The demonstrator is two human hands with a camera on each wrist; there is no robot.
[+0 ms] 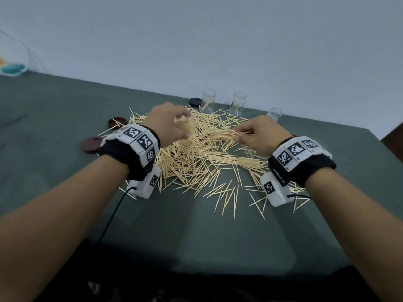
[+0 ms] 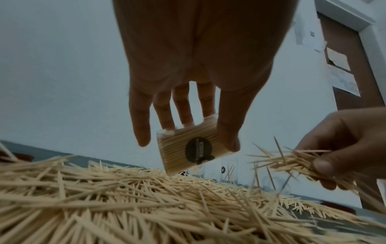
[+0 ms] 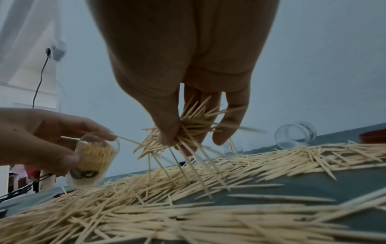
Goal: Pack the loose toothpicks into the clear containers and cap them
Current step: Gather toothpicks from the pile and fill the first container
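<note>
Green cloth table [image 1: 54,110] against a plain pale wall [image 1: 196,40], strewn with a toothpick pile [image 1: 196,158]. Left hand [image 1: 168,123] gripped a filled clear container [image 2: 194,148] above it; right hand [image 1: 259,136] pinched a toothpick bunch [image 3: 188,130]. Empty containers [image 1: 208,103] stood behind.

Head cam looks down; wrist cams low, close (both see toothpick pile [image 2: 146,198]).

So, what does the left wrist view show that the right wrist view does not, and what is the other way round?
Only the left wrist view shows the black label on the side of the clear container that the left hand holds, and a brown door frame. Only the right wrist view shows the container's open mouth, an empty container lying on its side and a wall socket with a cable. Both show the right hand gripping a bundle of toothpicks above the loose pile.
</note>
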